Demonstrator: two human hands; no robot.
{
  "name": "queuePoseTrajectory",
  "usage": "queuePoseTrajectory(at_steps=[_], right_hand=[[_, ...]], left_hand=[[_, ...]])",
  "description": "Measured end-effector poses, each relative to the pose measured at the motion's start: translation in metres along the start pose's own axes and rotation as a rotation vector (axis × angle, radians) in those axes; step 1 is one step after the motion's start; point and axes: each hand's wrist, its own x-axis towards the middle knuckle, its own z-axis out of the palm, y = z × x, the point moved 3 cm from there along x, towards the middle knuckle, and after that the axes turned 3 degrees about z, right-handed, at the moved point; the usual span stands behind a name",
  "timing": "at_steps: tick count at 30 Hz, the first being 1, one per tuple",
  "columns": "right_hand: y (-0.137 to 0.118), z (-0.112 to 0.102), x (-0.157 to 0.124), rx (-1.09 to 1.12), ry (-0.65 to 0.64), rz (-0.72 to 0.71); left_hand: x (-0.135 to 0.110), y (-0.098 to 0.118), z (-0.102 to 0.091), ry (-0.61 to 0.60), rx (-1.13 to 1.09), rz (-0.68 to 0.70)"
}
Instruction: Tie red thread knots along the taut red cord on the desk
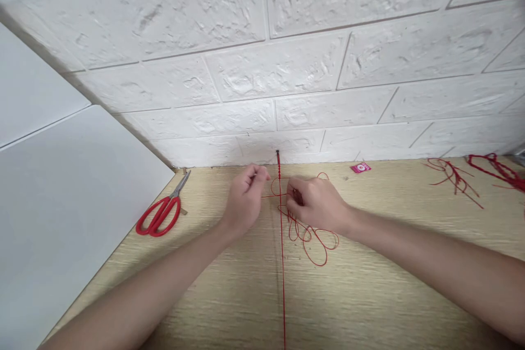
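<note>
Two hands meet over a thin, taut red cord (283, 273) that runs straight across a pale wood-grain tabletop (229, 301), from between the forearms to a small dark pin (278, 152) just beyond the fingertips, at the foot of a white brick-textured wall (287, 65). Fixed at that far end, the cord appears to be held in tension by the pin, which would leave both hands free for finer work. Its last stretch before the pin looks knotted.

The left hand (245, 200) sits just left of the cord, fingers curled in, thumb and forefinger narrowed to a pinch. It seems to grip the end of a loose red strand (314, 243) that crosses the cord at knuckle height. The right hand (318, 205) mirrors it just right of the cord, closed into a loose fist with the fingertips nipping the same strand close to the line. The slack spills in open loops on the table below the right wrist.

A pair of red-handled steel scissors (161, 214) lies blades shut, well out to the left of the left hand and within reach. A small pink packet (361, 167) rests against the wall beyond the right hand. Farther right lie tangles of red cord offcuts (454, 176). A white panel (61, 186) borders the table to the left.
</note>
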Motion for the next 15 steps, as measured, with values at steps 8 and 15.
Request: queuePoseTrajectory(at_steps=[8,15], right_hand=[[0.001,0.001,0.002,0.007,0.012,0.003],[0.0,0.0,0.001,0.02,0.013,0.012]], left_hand=[[0.005,-0.002,-0.004,-0.275,0.883,0.359],[0.008,-0.001,-0.01,-0.337,0.869,0.499]])
